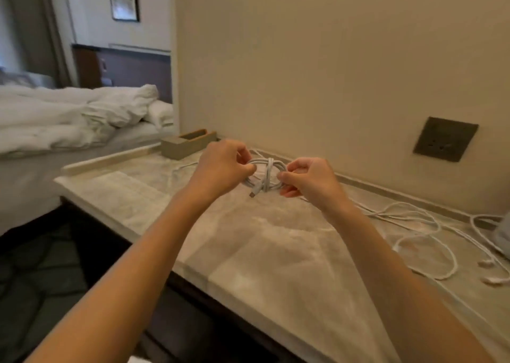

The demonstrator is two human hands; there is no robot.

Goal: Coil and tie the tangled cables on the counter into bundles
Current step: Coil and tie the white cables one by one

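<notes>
Left hand [220, 166] and right hand [309, 180] grip the coiled cable [266, 173].

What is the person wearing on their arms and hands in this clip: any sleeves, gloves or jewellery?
Nothing visible. The left hand and right hand are ungloved, with no rings to be seen. The left forearm and right forearm are bare to the frame's edge: no sleeves, watch or bracelet shows.
</notes>
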